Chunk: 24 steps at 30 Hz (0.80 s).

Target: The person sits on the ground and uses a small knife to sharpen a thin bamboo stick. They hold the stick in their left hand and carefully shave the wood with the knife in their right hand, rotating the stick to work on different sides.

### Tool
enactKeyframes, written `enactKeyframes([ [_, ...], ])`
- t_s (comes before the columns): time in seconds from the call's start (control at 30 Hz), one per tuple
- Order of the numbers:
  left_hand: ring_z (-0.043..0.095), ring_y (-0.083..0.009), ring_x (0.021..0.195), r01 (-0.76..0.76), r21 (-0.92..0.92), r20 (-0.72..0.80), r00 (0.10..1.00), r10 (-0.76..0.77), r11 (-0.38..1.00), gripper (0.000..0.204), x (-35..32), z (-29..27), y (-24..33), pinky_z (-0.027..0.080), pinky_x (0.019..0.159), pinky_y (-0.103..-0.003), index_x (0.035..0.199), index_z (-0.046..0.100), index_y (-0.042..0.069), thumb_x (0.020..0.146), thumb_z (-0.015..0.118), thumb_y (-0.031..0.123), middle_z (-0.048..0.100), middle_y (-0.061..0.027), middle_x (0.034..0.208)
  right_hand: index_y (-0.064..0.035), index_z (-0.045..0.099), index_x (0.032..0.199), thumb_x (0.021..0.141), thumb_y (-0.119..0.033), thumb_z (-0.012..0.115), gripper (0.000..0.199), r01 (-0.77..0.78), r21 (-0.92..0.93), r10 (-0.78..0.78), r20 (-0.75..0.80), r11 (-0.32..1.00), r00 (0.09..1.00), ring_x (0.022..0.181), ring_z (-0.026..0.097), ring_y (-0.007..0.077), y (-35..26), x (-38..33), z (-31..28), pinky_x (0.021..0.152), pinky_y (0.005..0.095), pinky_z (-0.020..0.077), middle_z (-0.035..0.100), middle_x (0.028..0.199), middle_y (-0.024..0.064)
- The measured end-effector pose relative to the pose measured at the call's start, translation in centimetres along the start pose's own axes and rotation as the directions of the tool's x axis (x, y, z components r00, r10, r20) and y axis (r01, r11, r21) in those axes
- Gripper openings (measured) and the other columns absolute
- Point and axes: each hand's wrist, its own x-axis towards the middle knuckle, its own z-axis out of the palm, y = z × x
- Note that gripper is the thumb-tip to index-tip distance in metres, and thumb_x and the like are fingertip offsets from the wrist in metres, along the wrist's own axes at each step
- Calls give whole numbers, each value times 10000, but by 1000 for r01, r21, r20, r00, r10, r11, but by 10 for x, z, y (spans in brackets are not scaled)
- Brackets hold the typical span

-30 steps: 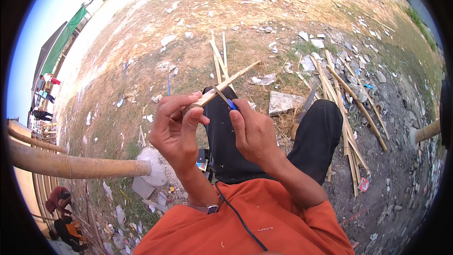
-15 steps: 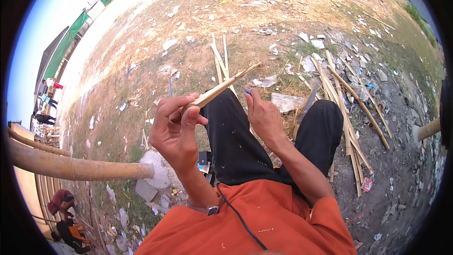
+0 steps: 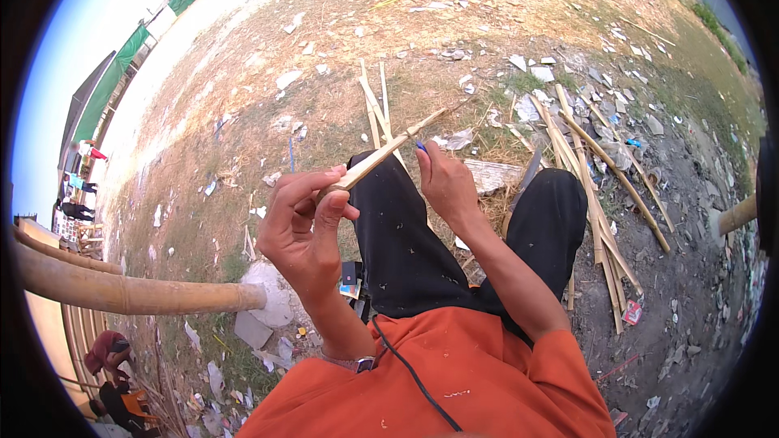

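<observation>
My left hand [image 3: 304, 215] pinches the near end of a pale split bamboo stick [image 3: 369, 164] between thumb and fingers. The stick slants up and away to the right, tapering to a thin far tip. My right hand [image 3: 449, 186] is closed in front of my knees, just right of the stick. From its fingers pokes a small blue object [image 3: 420, 146], close beside the stick; most of it is hidden in the grip, so its kind does not show.
Long bamboo strips [image 3: 596, 215] lie heaped beside my right knee, with a few more strips [image 3: 375, 105] beyond my left knee. A thick bamboo pole [image 3: 138, 288] juts in at left. Scraps litter the ground. A crouching person [image 3: 109, 357] is at lower left.
The stick has shifted slightly, its outer part now standing apart from my right hand's fingers. My right hand has drawn a little to the left and nearer. Both grips hold on.
</observation>
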Motion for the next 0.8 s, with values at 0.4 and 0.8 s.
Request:
enactKeyframes([
  [0.4, 624, -119, 729, 58, -94, 76, 996, -51, 994, 164, -4, -1, 3, 501, 582, -202, 971, 682, -30, 817, 727, 4, 652, -130, 931, 9, 553, 1096, 1014, -350, 383, 405, -415, -104, 428, 247, 904, 869, 785, 628, 430, 104, -23, 14, 730, 520, 463, 635, 799, 260],
  [0.8, 662, -205, 861, 29, -62, 129, 991, -20, 998, 270, -4, -16, -5, 553, 733, -281, 932, 676, -19, 700, 808, 18, 667, -132, 921, -11, 513, 1130, 941, -142, 569, 237, 93, 376, -131, 79, 922, 988, 605, 599, 336, -102, -56, -104, 496, 416, 455, 574, 689, 159],
])
